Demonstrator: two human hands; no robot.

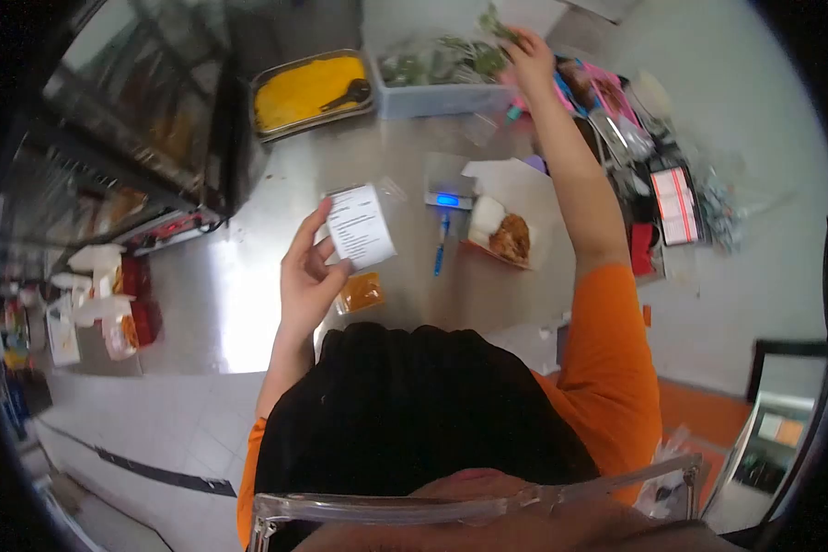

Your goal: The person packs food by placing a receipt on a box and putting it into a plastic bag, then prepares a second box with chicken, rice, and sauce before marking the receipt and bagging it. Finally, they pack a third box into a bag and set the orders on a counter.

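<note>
My left hand (305,281) is closed on a white printed order slip (361,226), held by its left edge between thumb and fingers above the steel counter. Just below the slip lies a small clear packet of orange sauce (362,293). At the far side, my right hand (532,66) pinches some green leaves (495,25) over the right end of a clear plastic tub (446,103) of greens. An open takeaway box (537,201) stands on the counter, with white rice (486,221) and a browned piece of fried food (511,240) inside.
A metal tray (265,134) of yellow food with a black scoop (349,95) sits left of the tub. A blue pen (442,245) and a device with a lit blue display (447,200) are near the box. Filled red-and-white boxes (131,322) stand at left. Assorted items crowd the right edge.
</note>
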